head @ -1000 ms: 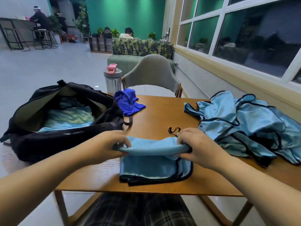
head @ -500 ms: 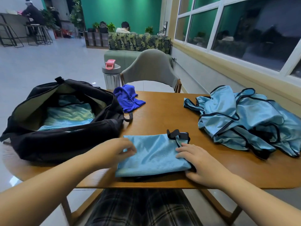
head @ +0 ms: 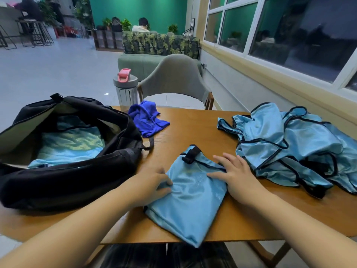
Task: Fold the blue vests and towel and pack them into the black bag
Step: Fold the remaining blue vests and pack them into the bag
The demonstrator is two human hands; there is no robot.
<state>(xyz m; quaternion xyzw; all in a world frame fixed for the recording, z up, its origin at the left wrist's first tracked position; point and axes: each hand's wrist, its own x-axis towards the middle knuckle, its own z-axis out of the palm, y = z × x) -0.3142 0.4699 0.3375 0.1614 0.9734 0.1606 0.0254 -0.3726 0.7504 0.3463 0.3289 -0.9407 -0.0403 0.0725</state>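
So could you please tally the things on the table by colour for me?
Light blue: 2, the folded vest and the heap of vests, number unclear
Dark blue: 1, towel
Black: 1, bag
Grey: 1, bottle
Total: 5

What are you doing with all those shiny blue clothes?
A person is folding light blue vests with black trim at a wooden table. Both hands, left hand and right hand, press on a folded vest at the table's near edge. The open black bag on the left already holds light blue fabric. A pile of unfolded vests and a crumpled dark blue towel wait.
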